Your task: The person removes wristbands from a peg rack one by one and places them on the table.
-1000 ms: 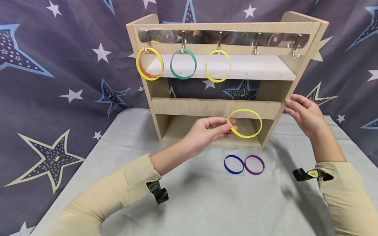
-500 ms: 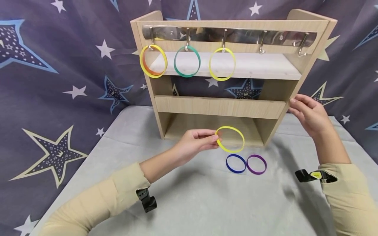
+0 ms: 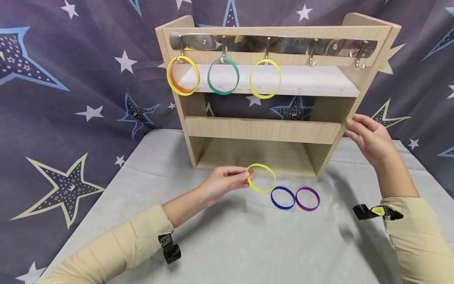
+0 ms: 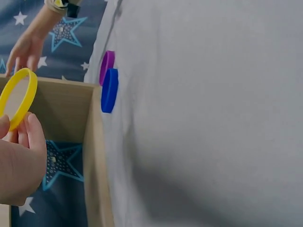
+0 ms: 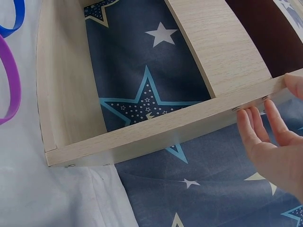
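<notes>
Pinching the edge of a yellow ring between thumb and fingers, the person's left hand is low at the left, in front of the bottom opening of a wooden shelf unit. The ring extends to the right of the fingertips; being round, it has no long axis, but its opening faces the viewer and slants down to the right. It looks lifted off the grey worktop.

Along the metal hook strip above, left to right: a yellow-and-orange pair on the first hook, a teal ring on the second, another yellow ring on the third. The held ring is almost straight below that last one — the fourth hook and fifth hook are up and to its right.

Just right of the held ring, and nearer the left hand, a blue ring lies beside a purple ring.

At the far right, well apart from the left, the right hand rests its fingertips on the unit's outer side panel, thumb at the front edge — fingers loosely extended, holding no ring
</notes>
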Available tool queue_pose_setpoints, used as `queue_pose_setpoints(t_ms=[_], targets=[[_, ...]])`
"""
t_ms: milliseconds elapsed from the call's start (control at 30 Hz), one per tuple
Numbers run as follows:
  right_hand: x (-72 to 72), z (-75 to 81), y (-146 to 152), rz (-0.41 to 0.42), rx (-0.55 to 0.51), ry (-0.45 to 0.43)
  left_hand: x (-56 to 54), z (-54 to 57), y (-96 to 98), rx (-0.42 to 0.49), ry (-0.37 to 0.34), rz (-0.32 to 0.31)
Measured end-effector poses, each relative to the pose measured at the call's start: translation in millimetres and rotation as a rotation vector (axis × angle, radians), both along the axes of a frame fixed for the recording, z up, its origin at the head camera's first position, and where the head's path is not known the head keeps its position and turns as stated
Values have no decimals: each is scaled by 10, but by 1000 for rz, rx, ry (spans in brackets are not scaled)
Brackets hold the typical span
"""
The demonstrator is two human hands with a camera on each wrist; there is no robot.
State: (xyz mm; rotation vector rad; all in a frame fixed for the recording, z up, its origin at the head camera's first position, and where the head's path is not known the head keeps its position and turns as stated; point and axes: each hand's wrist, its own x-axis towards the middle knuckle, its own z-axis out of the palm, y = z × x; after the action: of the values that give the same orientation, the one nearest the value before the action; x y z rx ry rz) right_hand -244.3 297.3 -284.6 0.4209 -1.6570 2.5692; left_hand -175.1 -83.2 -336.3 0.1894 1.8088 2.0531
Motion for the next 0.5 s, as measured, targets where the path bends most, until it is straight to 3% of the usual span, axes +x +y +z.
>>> queue_pose_setpoints(t_ms=[500], targets=[[10, 11, -1, -14, 25, -9, -43, -182, -58, -5, -65, 32]])
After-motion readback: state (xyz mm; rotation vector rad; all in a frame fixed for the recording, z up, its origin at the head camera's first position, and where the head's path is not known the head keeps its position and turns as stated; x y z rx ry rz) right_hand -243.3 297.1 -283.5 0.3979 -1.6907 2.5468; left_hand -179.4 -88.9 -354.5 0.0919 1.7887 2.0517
